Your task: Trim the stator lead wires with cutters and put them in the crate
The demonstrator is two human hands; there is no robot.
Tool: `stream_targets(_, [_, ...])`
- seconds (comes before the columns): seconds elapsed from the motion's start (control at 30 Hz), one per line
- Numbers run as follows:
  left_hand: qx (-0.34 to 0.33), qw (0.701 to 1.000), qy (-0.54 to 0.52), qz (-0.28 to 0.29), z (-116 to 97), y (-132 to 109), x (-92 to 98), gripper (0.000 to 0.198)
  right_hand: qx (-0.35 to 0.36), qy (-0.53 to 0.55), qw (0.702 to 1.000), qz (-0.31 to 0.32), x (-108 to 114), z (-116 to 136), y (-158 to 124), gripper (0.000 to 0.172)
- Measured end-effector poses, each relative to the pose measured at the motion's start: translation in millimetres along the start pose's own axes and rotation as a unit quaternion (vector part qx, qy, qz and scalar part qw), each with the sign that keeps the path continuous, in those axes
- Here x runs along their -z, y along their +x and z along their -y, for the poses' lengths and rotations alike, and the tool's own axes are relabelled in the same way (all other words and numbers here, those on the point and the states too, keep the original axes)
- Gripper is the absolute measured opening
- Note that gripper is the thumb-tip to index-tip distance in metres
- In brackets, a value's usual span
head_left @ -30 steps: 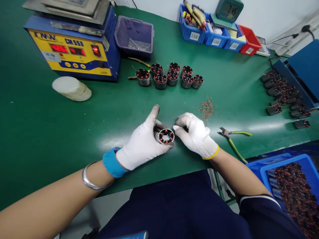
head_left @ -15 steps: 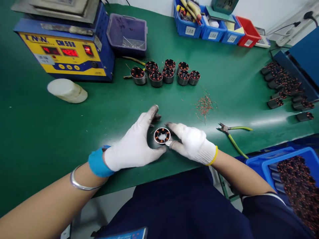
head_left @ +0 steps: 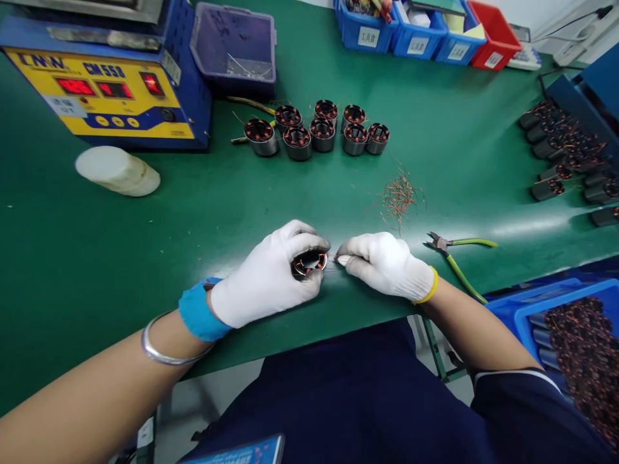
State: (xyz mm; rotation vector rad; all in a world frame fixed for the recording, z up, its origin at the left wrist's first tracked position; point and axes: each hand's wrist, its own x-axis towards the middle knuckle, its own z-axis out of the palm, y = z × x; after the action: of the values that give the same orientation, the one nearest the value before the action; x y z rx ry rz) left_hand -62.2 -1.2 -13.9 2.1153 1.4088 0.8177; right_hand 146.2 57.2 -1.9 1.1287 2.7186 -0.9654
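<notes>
My left hand (head_left: 271, 277), in a white glove with dark fingertips, is closed around a motor stator (head_left: 300, 265) just above or on the green table. The stator is a dark ring with copper windings, its open end turned toward me. To its right my gloved right hand (head_left: 387, 265) pinches thumb against forefinger. Thin wire leads (head_left: 331, 258) run from the stator to those fingertips. Green-handled cutting pliers (head_left: 442, 243) lie opened on the table, right of my right hand. Beyond both hands is a loose heap of copper wire clippings (head_left: 399, 196).
Several stators (head_left: 322, 134) stand farther back, near a purple bin (head_left: 236, 77). At left are a blue-and-yellow machine (head_left: 116, 96) and a white cylinder (head_left: 118, 171). More stators (head_left: 546, 188) sit at right; a blue crate (head_left: 527, 316) holds many. Tool bins (head_left: 368, 37) line the back.
My left hand has closed around the stator, which has tilted and shifted slightly left. My right hand has drawn away to the right, now pinching wire. The view has shifted somewhat.
</notes>
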Motion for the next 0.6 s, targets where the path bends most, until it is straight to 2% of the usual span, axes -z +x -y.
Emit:
stream_targets(0.1, [-0.019, 1.0, 0.001, -0.006, 0.2, 1.6, -2.1, 0.024, 0.011, -0.013, 1.0, 0.004, 5.7, 0.9, -6.3, 0.029])
stream_targets(0.2, [-0.021, 1.0, -0.005, -0.003, 1.5, 2.0, -3.4, 0.025, 0.0, -0.099, 0.994, -0.034, 0.0, 11.4, -8.0, 0.046])
stream_targets(0.23, [-0.02, 1.0, -0.004, 0.0, 1.8, 2.1, -3.4, 0.025, -0.004, -0.137, 0.99, -0.037, -3.6, 14.7, -7.2, 0.047])
stream_targets(0.37, [-0.015, 1.0, 0.002, 0.004, 1.4, 2.9, -2.2, 0.024, 0.032, -0.217, 0.976, -0.003, -8.9, 12.2, -8.1, 0.028])
stream_targets(0.43, [-0.009, 1.0, 0.003, 0.009, 0.4, 3.2, -1.6, 0.024, 0.015, -0.237, 0.971, -0.002, 0.5, 3.6, -17.0, 0.027])
stream_targets(0.5, [-0.004, 1.0, 0.002, 0.014, -0.7, 3.4, -1.1, 0.023, -0.029, -0.252, 0.967, -0.027, 16.6, -2.9, -29.6, 0.028])
stream_targets(0.57, [-0.001, 1.0, -0.001, 0.015, -1.3, 3.5, -0.8, 0.023, -0.031, -0.245, 0.965, -0.089, 32.8, -3.2, -39.9, 0.034])
stream_targets(0.6, [0.0, 1.0, -0.002, 0.014, -1.4, 3.4, -0.8, 0.024, -0.013, -0.232, 0.964, -0.127, 38.5, -0.8, -42.1, 0.043])
